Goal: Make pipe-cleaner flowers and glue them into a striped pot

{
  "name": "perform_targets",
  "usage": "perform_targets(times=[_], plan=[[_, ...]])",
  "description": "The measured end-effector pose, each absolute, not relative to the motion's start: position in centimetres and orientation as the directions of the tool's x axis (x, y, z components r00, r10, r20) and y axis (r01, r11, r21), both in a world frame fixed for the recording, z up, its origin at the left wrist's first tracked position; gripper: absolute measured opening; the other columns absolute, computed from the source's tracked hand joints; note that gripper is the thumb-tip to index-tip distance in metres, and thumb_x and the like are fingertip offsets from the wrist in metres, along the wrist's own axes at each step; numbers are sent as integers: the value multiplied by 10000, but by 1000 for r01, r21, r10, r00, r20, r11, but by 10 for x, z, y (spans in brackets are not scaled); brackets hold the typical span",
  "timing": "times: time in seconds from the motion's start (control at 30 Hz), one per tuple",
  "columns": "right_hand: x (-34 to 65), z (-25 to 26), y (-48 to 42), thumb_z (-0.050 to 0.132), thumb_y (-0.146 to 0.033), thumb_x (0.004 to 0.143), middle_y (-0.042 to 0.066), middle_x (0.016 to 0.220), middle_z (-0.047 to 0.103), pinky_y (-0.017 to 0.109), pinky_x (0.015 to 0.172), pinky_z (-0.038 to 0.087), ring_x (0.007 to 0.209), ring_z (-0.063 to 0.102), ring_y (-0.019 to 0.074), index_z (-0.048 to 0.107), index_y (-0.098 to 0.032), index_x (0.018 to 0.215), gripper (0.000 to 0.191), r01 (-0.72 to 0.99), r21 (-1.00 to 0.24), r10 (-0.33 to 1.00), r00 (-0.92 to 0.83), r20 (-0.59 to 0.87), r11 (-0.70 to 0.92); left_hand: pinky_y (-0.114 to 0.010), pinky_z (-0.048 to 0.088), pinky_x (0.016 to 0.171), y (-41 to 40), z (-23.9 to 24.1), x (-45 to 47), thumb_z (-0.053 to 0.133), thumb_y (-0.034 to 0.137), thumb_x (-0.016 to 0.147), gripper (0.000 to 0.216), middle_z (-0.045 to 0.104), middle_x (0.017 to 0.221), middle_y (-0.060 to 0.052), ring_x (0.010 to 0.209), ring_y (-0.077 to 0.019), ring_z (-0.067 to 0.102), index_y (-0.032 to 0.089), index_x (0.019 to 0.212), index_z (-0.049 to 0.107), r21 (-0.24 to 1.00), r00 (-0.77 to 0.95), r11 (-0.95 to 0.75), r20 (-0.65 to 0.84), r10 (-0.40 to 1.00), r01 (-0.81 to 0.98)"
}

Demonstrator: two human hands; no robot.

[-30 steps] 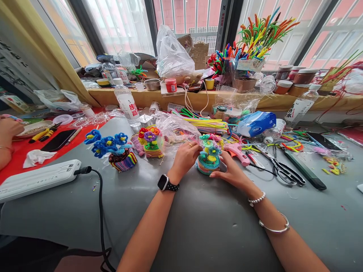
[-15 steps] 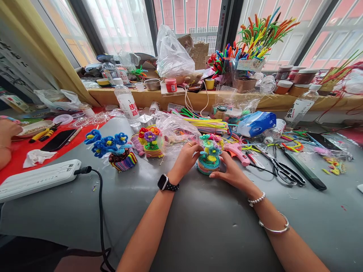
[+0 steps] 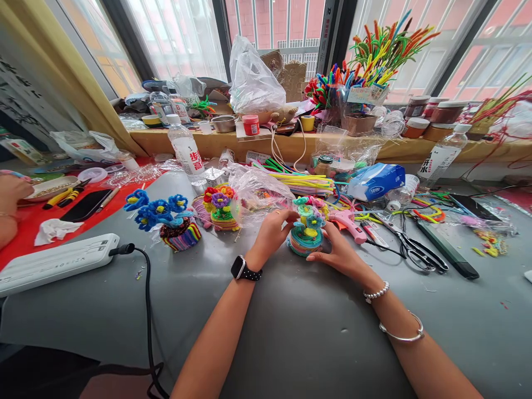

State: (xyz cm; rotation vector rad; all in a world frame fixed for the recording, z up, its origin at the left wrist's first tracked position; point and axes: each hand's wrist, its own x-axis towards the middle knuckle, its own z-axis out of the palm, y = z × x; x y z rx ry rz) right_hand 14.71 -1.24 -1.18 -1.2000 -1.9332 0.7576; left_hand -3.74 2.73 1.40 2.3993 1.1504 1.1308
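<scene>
A small pot of pipe-cleaner flowers point(image 3: 306, 244) stands upright on the grey table between my hands. Its round base is wound in blue and pink coils, with light-blue, green and pink blooms on top. My left hand point(image 3: 273, 231) pinches at the blooms on its left side, partly hiding them. Thumb low and fingers behind, my right hand point(image 3: 338, 252) grips the base from the right. To the left are a striped pot with blue pipe-cleaner flowers point(image 3: 160, 213) and a yellow pot with multicoloured flowers point(image 3: 222, 208).
Right of my hands lie a pink glue gun point(image 3: 352, 224), scissors point(image 3: 415, 252) and a dark green cutter point(image 3: 449, 249). Loose pipe cleaners point(image 3: 305, 183) lie behind. A white power bank point(image 3: 62, 263) with a black cable is at left, near another person's hand point(image 3: 12, 194).
</scene>
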Motion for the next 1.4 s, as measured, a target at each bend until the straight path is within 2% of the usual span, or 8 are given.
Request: perform_targets(times=[0.2, 0.43, 0.67, 0.83, 1.0, 1.1, 1.23, 1.4], plan=[[148, -12, -12, 660, -469, 601, 93, 1202, 410, 432, 927, 357, 1142, 381, 268, 351, -226, 1182, 702, 511, -770, 919, -300, 255, 381, -262, 428, 720, 26, 15, -37, 575, 113, 707, 275, 628, 786, 10, 737, -121, 575, 194, 953, 483, 578, 342, -641, 547, 764, 505], [148, -12, -12, 664, -469, 598, 90, 1191, 419, 420, 918, 364, 1128, 395, 266, 345, -225, 1190, 716, 513, -762, 914, -307, 266, 394, -291, 408, 756, 26, 14, -38, 564, 79, 702, 343, 633, 788, 14, 763, -136, 574, 202, 1005, 461, 545, 352, -650, 556, 753, 530], [148, -11, -14, 661, -468, 601, 85, 1166, 436, 411, 918, 363, 1097, 421, 259, 348, -219, 1184, 707, 511, -756, 908, -315, 277, 408, -287, 409, 747, 26, 14, -38, 585, 112, 693, 324, 611, 778, 6, 748, -134, 556, 184, 978, 449, 549, 344, -641, 552, 760, 536], [147, -9, -15, 652, -479, 604, 87, 1151, 438, 425, 885, 382, 1082, 426, 275, 371, -226, 1158, 671, 540, -736, 909, -317, 273, 409, -274, 417, 726, 25, 15, -37, 539, 76, 706, 346, 599, 750, 11, 725, -129, 559, 188, 1016, 432, 566, 330, -631, 547, 769, 531], [147, -9, -15, 640, -483, 615, 87, 1133, 445, 423, 863, 391, 1070, 427, 280, 380, -225, 1149, 647, 552, -722, 905, -324, 277, 418, -295, 395, 779, 23, 15, -36, 524, 59, 711, 348, 620, 789, 3, 776, -138, 557, 192, 1022, 443, 538, 339, -642, 559, 756, 546], [148, -9, -14, 628, -482, 632, 88, 1127, 446, 421, 863, 391, 1061, 432, 273, 381, -219, 1142, 624, 555, -718, 904, -325, 278, 420, -288, 399, 749, 23, 15, -37, 551, 82, 703, 336, 616, 773, 2, 763, -144, 535, 188, 1006, 449, 526, 342, -640, 557, 757, 560], [148, -10, -15, 623, -478, 640, 87, 1105, 456, 408, 858, 397, 1034, 449, 259, 385, -202, 1131, 612, 552, -724, 906, -324, 271, 414, -279, 410, 701, 23, 15, -37, 584, 109, 689, 306, 609, 772, -9, 729, -146, 502, 177, 959, 456, 541, 316, -625, 558, 767, 563], [148, -10, -15, 624, -475, 640, 83, 1132, 448, 415, 882, 385, 1063, 439, 262, 359, -215, 1159, 638, 542, -730, 905, -326, 273, 415, -283, 413, 718, 20, 16, -38, 586, 129, 705, 245, 621, 755, 0, 721, -138, 528, 184, 926, 496, 579, 282, -600, 548, 788, 552]])
